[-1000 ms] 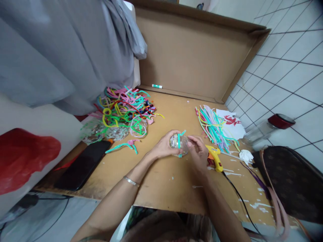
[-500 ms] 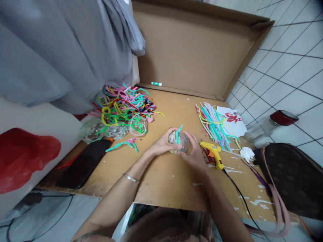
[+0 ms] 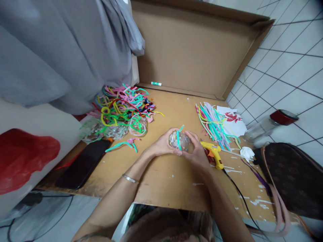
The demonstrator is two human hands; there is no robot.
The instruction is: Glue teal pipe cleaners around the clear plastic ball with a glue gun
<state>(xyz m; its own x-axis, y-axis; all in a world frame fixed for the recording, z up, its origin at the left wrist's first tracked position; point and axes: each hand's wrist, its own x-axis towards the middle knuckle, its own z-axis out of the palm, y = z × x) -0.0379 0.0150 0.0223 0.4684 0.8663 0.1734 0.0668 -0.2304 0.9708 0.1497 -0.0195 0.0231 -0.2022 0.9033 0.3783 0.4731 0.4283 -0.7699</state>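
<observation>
Between my two hands is a clear round ball (image 3: 184, 141) with coloured bits showing in it. A turquoise pipe cleaner (image 3: 178, 139) runs over the ball, one end sticking up at the top. My left hand (image 3: 166, 144) is wrapped round its left side, thumb at the lower edge. On the other side my right hand (image 3: 196, 149) grips it with curved fingers. A yellow glue gun (image 3: 212, 153) lies just right of my right hand. Left of my left hand is a small bent turquoise and pink pipe-cleaner piece (image 3: 123, 145).
Tangled pipe cleaners (image 3: 121, 104) are heaped at the back left, with clear rounded pieces (image 3: 116, 130) in front. A phone (image 3: 84, 164) lies left. At right are a pipe-cleaner bundle (image 3: 214, 124), a bottle (image 3: 263, 127) and a brown bag (image 3: 290, 178). Cardboard (image 3: 191, 50) stands behind.
The ball has turned slightly in my hands, and my fingers have shifted lower on it. More of its front now shows. Everything else stays put.
</observation>
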